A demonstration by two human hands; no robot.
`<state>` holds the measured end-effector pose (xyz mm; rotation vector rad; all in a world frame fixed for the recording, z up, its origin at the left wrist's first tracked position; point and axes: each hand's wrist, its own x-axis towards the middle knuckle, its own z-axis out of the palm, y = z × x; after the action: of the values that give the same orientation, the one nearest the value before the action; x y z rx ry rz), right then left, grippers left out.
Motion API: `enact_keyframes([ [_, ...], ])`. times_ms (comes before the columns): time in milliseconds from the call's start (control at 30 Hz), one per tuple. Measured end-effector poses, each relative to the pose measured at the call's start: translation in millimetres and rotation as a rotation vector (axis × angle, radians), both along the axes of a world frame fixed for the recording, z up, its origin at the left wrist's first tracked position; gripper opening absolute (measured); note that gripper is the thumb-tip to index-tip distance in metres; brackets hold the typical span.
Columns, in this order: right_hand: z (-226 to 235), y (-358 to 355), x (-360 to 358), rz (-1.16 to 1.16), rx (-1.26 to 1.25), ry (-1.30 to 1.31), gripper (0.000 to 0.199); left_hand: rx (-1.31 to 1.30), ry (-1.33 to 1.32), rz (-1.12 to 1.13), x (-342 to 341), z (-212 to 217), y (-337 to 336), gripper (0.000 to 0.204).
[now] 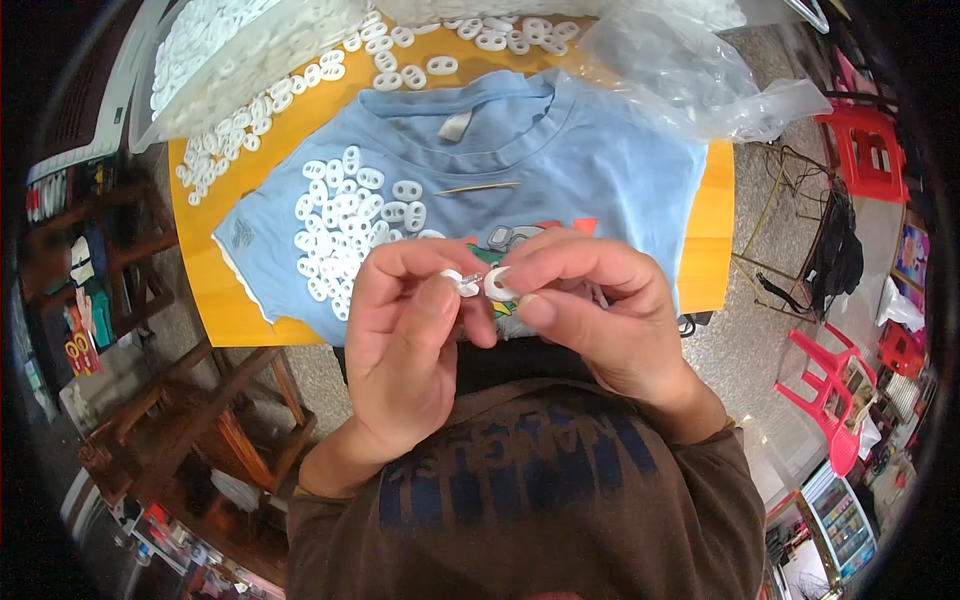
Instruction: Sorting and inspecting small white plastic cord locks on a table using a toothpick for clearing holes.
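Close in front of my body, my left hand (410, 320) pinches a small white plastic piece (462, 283) with a clear tip between thumb and fingers. Facing it, my right hand (595, 305) grips a white oval two-hole plastic piece (499, 284) by thumb and forefinger. The two pieces almost meet; whether they touch is hard to tell. Beneath my hands a light blue T-shirt (630, 150) lies spread out. A heap of the same white two-hole pieces (345, 225) rests on it, left of my hands. A thin tan stick (480, 187) lies on the shirt beyond them.
The yellow wooden table (718, 240) carries more loose white pieces (235, 135) along its far and left edges. A translucent bin (215, 70) full of them stands far left, a clear plastic bag (690, 80) far right. Red stools (830, 385) and a wooden frame (230, 420) stand around.
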<state>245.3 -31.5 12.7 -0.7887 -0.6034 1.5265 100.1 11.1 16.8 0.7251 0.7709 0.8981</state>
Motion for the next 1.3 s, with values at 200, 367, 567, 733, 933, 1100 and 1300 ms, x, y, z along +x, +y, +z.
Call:
enact_keyframes([
  [200, 0.4, -4.8, 2.3, -0.05, -0.105, -0.027, 0.02, 0.128, 0.045, 0.04, -2.4, -4.2, -1.2, 0.012],
  [367, 3.8, -2.9, 1.9, -0.056, -0.178, 0.022, 0.023, 0.152, 0.076, 0.015, -3.3, -2.6, -5.4, 0.011],
  [567, 4.0, -1.9, 2.1, -0.053, -0.165, -0.01, 0.024, 0.157, 0.157, 0.05, -2.4, 0.3, -8.6, 0.016],
  [733, 5.2, -1.5, 3.4, -0.047, -0.183, 0.048, 0.024, 0.222, 0.181, 0.002, -3.4, 0.0, -10.2, 0.017],
  [933, 1.6, -2.5, 0.3, -0.076, -0.112, 0.034, 0.027, 0.247, 0.14, -0.01, -1.1, -2.2, -9.5, 0.016],
  [1100, 0.2, -2.4, -1.9, -0.097, -0.02, -0.018, 0.027, 0.221, 0.164, -0.011, -1.9, -0.2, -8.0, 0.015],
  [1300, -3.5, -1.7, -1.2, -0.084, 0.051, -0.127, 0.03, 0.2, 0.178, -0.01, -2.7, -3.2, -7.9, 0.014],
])
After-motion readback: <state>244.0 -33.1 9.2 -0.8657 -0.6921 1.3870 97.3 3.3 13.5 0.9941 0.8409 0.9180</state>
